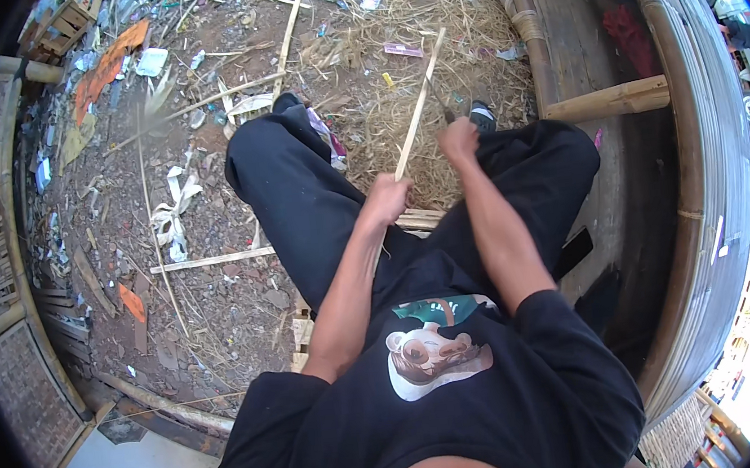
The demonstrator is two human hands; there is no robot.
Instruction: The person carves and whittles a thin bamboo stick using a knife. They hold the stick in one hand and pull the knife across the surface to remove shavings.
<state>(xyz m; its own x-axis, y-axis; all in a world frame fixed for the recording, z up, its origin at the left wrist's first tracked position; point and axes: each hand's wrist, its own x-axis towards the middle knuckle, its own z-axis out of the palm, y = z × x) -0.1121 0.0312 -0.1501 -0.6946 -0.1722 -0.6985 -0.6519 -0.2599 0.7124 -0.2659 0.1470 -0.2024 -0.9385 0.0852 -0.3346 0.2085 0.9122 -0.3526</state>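
The person's left hand (387, 199) is closed firmly around the lower part of a long, pale yellow, flat wooden or bamboo strip (422, 108), which slants up and away between the knees. The right hand (459, 142) is curled shut around a dark, narrow, blade-like tool (440, 101), its tip close beside the strip; whether they touch is unclear. The strip looks already split to a slender, fairly straight length, but being in hand beside the tool, it is probably unfinished; how much remains cannot be told. Below lie dry, curly, straw-coloured shavings (374, 135), suggesting much cutting done. Further out, another thin pale strip (215, 260) crosses brown, gritty ground, near a crumpled white tangle of soft material (175, 203).
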